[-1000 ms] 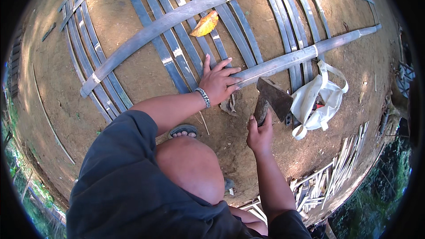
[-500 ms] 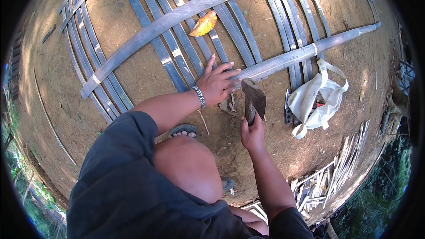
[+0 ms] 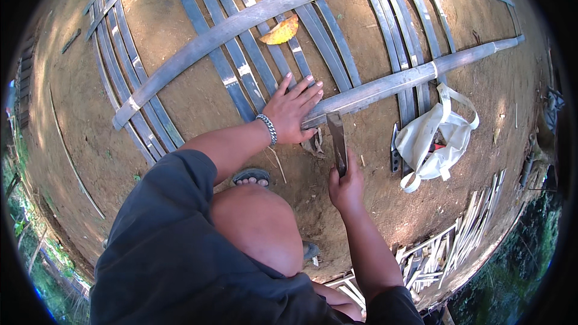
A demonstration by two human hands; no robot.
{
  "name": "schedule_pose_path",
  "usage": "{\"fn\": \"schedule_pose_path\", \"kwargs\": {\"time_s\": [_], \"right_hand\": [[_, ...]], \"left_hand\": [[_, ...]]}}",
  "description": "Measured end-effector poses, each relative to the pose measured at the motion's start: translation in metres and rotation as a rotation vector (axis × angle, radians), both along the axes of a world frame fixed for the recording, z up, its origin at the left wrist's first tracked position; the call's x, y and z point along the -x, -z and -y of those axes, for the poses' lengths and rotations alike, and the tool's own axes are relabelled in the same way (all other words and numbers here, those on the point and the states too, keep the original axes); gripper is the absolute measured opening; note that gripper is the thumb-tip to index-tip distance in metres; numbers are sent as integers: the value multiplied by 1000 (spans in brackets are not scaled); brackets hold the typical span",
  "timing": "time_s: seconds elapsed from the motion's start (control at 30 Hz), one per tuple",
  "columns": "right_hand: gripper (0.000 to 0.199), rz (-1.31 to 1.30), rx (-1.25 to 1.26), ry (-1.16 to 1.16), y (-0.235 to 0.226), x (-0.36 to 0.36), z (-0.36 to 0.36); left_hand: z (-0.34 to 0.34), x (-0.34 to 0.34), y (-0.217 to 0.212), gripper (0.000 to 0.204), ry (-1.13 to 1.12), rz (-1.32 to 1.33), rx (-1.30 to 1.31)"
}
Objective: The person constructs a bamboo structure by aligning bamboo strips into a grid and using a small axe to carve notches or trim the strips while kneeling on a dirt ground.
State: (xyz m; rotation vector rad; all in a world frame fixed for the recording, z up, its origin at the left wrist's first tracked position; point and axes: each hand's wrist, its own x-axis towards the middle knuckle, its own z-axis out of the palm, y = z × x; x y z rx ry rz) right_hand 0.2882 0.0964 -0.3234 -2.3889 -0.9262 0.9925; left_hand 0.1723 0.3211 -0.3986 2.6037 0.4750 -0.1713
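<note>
My left hand (image 3: 294,108), with a chain bracelet (image 3: 270,127) at its wrist, rests with fingers spread at the near left end of a long split bamboo pole (image 3: 385,88). My right hand (image 3: 347,185) is closed round the handle of a hatchet (image 3: 338,136). The hatchet is upright and seen nearly edge-on, its top beside the pole's lower edge, just right of my left hand. I cannot tell whether it touches the pole. Dark bamboo slats (image 3: 241,66) lie crosswise under this pole and under a second, curved bamboo pole (image 3: 223,30).
A yellow leaf (image 3: 280,30) lies on the slats. To the right are a white cloth bag (image 3: 430,144) and a knife with a dark handle (image 3: 395,159). Cut pale strips (image 3: 457,241) are heaped at the lower right. My bent knee (image 3: 256,229) is below my hands.
The hatchet has turned from showing its broad side to nearly edge-on, staying by the pole's end. My left hand has shifted slightly left along the pole. The whole view has moved a little.
</note>
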Motion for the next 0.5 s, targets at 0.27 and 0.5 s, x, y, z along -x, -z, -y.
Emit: {"fn": "schedule_pose_path", "kwargs": {"time_s": [0.27,0.5], "right_hand": [[59,29,-271,-10,-7,-1,-9],[64,68,-110,-92,-54,-4,-29]], "left_hand": [[0,0,0,91,-8,-7,-27],[2,3,-2,92,-12,-54,-11]]}}
